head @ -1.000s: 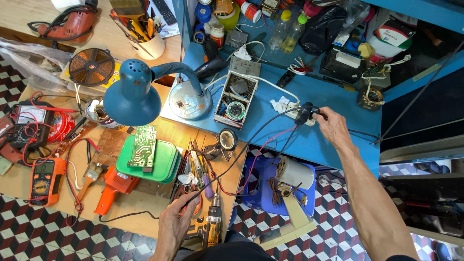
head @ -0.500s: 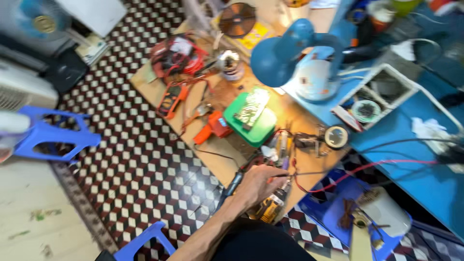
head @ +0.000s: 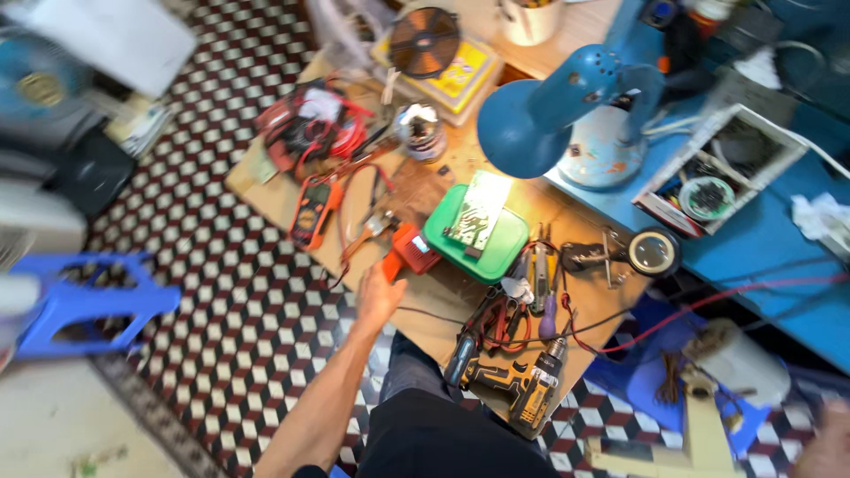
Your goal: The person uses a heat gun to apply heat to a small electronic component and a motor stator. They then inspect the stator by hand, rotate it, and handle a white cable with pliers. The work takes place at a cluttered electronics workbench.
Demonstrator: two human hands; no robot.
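L hand (head: 379, 296) is reaching out over the near edge of the wooden desk (head: 443, 314) toward the orange-red tool (head: 407, 252), fingers loosely spread and not gripping anything; fingertips look to be just touching or about to touch the tool's handle end, can't tell which w/ the blur. Forearm is stretching up from bottom-left, wrist fairly straight, palm facing down.

The tool is lying on the desk just beside the green box (head: 476, 246), which is carrying a small circuit board (head: 478, 212) on its lid. An orange multimeter (head: 314, 212) is sitting further left, red leads trailing around it. A yellow cordless drill (head: 522, 389) is lying near the desk's front edge, w/ pliers & screwdrivers between it and the box. A blue desk lamp (head: 540, 115) is hanging over the back.

Step in hand, as I'm judging it: the approach to a pick-up of the orange-red tool. Next move is calling for closing the fingers around the handle w/o snagging the wires nearby.

R hand (head: 828, 447) is barely showing at the bottom-right corner, blurred; can't tell its fingers' state.
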